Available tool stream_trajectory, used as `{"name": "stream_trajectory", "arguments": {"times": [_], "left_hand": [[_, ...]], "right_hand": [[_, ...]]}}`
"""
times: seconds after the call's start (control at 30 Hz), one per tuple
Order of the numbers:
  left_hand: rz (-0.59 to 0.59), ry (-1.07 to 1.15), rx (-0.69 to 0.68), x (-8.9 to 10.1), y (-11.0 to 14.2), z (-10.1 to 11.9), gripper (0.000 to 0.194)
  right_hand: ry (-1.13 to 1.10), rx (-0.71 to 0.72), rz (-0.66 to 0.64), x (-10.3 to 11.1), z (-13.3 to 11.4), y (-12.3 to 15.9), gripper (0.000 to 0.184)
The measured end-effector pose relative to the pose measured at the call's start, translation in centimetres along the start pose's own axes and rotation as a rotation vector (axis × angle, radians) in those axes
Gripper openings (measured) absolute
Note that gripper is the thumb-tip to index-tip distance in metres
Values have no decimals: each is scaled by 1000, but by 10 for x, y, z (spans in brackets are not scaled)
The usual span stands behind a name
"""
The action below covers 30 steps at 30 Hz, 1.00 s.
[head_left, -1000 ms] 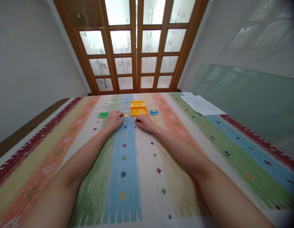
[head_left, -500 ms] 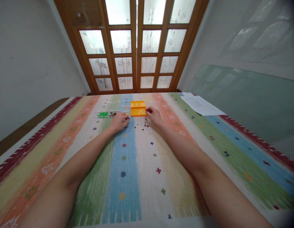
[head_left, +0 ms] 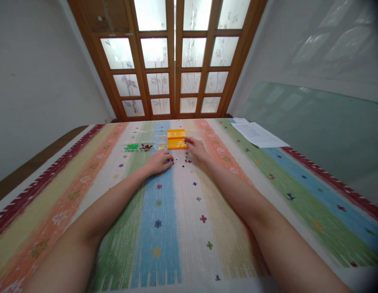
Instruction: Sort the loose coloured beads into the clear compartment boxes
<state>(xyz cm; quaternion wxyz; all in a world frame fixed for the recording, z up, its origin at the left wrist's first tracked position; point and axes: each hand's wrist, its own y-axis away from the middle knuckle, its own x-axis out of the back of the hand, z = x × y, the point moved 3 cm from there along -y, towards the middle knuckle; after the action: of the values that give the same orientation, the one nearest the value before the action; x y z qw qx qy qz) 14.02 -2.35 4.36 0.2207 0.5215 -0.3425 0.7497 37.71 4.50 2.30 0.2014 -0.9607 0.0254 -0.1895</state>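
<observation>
My left hand [head_left: 159, 161] rests on the striped cloth, fingers curled, their tips at the small dark pieces [head_left: 184, 160] scattered there. My right hand [head_left: 196, 148] reaches to the front right corner of the orange box [head_left: 176, 137], fingertips pinched together; what they hold is too small to see. Left of the box sits a clear compartment tray [head_left: 152, 143] with green pieces [head_left: 132, 146], brown pieces [head_left: 146, 145] and a few yellow ones [head_left: 161, 146].
A printed sheet of paper [head_left: 258, 134] lies at the far right of the table. A large glass pane [head_left: 314, 122] leans on the right wall. Wooden glazed doors [head_left: 176, 61] stand behind the table's far edge. The striped cloth [head_left: 176, 228] covers the table.
My right hand went from the cloth out to the tray right of the box, then back to the box's corner. My left hand drew back from the tray toward the scattered pieces, uncovering the brown pieces.
</observation>
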Motion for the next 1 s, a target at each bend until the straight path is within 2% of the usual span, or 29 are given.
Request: {"name": "stream_trajectory", "arguments": {"times": [0.43, 0.6, 0.83, 1.0], "left_hand": [[-23, 24, -23, -5, 2, 0, 17], [-21, 30, -36, -6, 1, 1, 15], [-18, 10, -26, -8, 1, 1, 15], [-2, -11, -4, -7, 1, -1, 15]], "right_hand": [[68, 0, -9, 2, -1, 0, 24], [136, 59, -159, -2, -15, 11, 21], [269, 214, -484, -15, -39, 29, 16], [380, 321, -556, -22, -41, 32, 12]]}}
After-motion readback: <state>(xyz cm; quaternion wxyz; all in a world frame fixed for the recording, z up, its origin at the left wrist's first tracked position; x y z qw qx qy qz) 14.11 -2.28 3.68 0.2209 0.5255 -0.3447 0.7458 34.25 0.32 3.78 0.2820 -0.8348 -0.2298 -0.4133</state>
